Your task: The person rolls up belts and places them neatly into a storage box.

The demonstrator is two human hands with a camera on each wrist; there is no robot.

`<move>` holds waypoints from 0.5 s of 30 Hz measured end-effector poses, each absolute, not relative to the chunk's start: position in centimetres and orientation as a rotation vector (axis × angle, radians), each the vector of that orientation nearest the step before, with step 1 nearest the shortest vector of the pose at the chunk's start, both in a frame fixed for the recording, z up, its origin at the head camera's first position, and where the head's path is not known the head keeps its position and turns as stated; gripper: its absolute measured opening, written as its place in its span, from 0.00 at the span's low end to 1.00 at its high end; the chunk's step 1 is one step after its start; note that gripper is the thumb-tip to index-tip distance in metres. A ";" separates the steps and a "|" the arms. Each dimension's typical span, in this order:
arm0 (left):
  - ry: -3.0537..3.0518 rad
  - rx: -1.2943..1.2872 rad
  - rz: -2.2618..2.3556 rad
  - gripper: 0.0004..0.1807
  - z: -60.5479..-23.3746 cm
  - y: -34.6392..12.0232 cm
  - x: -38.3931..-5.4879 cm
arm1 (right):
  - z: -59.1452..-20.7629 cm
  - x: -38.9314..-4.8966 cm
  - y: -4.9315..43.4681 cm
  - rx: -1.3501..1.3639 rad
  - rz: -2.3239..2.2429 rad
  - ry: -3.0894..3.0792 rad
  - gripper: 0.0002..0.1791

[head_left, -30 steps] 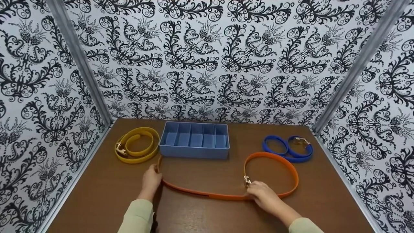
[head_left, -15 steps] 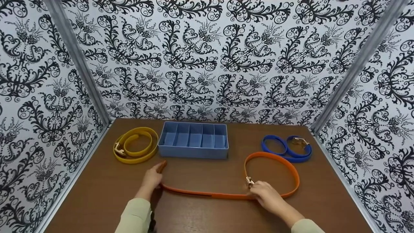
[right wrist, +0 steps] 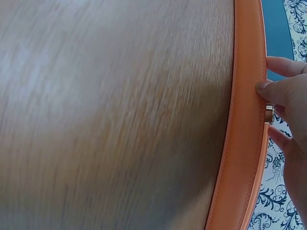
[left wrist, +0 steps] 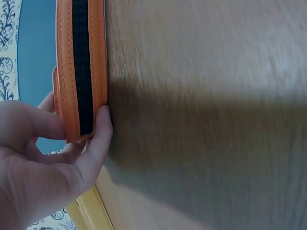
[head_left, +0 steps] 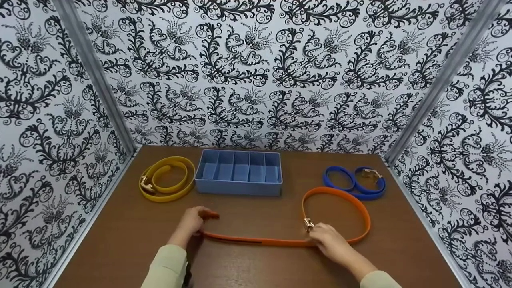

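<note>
At the left the yellow belt point(head_left: 170, 189) lies coiled, well apart from the orange belt point(head_left: 280, 243); the left hand point(head_left: 191, 222) pinches the orange belt near its tip, thumb and fingers closed on its edges, where the strap doubles back and a short end points right; from there the belt's long axis runs sideways across the person's front, a black stripe point(left wrist: 82, 67) near the left grip, straight to the right hand point(head_left: 328, 240), which pinches the strap between thumb and fingers; past that the belt sweeps out right in a wide loop, away from the person, and back to the gold buckle point(head_left: 309, 225) just beside the right hand; so the hands hold opposite ends of the straight run, the right one being nearer the buckle; beyond that run sits the blue box point(head_left: 240, 188), its compartments facing up; the blue belt point(head_left: 354, 186) lies behind the loop at far right; all rest on a brown wooden surface point(head_left: 248, 268), enclosed by patterned walls point(head_left: 248, 80) at the back and both sides
</note>
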State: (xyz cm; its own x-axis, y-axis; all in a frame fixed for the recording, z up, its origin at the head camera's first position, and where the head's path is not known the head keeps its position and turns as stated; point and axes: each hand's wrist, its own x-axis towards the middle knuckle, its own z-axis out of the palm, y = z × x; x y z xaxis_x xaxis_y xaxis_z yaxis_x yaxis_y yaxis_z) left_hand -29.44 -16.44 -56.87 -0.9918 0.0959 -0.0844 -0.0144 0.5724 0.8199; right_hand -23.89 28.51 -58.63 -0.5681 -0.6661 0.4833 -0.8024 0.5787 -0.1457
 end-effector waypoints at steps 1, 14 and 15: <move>2.687 0.067 1.389 0.34 -56.8 -16.4 -29.3 | -58.6 -23.8 28.5 1.185 0.506 -2.447 0.16; 2.847 -0.085 1.185 0.10 -56.5 -15.3 -29.1 | -58.4 -23.5 28.4 1.160 0.568 -2.487 0.20; 2.902 -0.069 1.110 0.11 -56.4 -15.2 -29.1 | -58.4 -23.5 28.4 1.164 0.567 -2.485 0.19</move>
State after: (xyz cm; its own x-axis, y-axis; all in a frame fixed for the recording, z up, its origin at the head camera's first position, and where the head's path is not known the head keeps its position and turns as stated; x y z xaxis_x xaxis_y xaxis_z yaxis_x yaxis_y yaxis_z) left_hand -29.07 -15.24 -56.44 -0.9984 -0.0293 -0.0475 -0.0536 0.7438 0.6662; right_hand -23.53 28.40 -58.43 -0.6074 -0.6485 0.4588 -0.7833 0.5851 -0.2100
